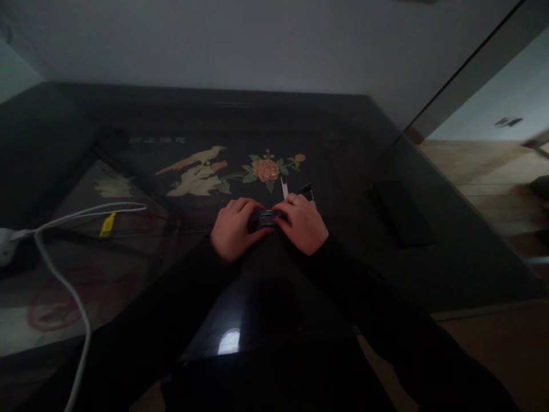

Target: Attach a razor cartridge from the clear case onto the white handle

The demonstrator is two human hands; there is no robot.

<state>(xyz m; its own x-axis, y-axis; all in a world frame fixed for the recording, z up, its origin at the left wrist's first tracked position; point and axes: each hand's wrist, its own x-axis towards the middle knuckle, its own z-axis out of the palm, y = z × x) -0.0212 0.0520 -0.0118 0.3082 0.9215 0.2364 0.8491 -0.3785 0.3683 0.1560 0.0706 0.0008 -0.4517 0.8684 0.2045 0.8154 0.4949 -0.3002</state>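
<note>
A small dark device [268, 217] with a slotted, partly shiny face is held between my two hands, just above or on the dark glossy table. My left hand [235, 228] grips its left end, thumb below and fingers above. At the opposite end, my right hand [303, 223] is closed on it with thumb and fingers; a ring shows on one finger. Just beyond my right hand lie a thin pale strip [285, 187] and a small black piece [305, 188], both partly hidden by the hand. The dim light leaves the device's exact kind unclear.
The dark table [343, 274] bears an inlaid bird and flower picture. A white cable [64, 280] runs along the left from a white plug block [6, 246], near a yellow tag [107, 224]. A flat black object [403, 214] lies at right. A wall [214, 46] stands behind.
</note>
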